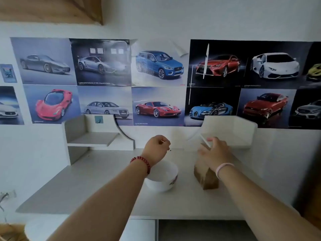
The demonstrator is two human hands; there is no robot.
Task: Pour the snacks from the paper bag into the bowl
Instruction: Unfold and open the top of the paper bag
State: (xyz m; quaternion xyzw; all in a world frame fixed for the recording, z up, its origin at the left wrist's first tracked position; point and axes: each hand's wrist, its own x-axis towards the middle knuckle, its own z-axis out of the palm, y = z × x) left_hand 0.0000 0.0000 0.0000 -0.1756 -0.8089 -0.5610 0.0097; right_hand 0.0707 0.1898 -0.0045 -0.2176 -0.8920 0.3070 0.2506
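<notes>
The right hand's fingers [207,142] are spread and loosely curved over the top of the bag [205,178], touching or just above its upper edge; motion blur there hides whether they have actually gripped the paper, so I cannot tell. A thin white strip [205,141] slants up beside the fingertips, too blurred to identify. The right hand [215,153] covers the top of the bag, and a pale pink band [223,168] circles the wrist.

The left hand [157,149] is curled into a loose fist, fingers folded in with nothing visible in them, held above the far rim of the bowl [162,176]. A string of red beads [141,162] sits on that wrist, and the forearm crosses over the bowl's left edge.

The bag is brown paper, standing upright on the tabletop [97,185], just right of the bowl and apart from it. The bowl is white with a small red and dark mark on its outer side; its inside looks bare white where it shows.

At the back of the tabletop, a grey corner shelf [92,136] stands on the left and a white one [231,131] on the right, behind the right hand. Car posters [158,84] cover the wall above in two rows.
</notes>
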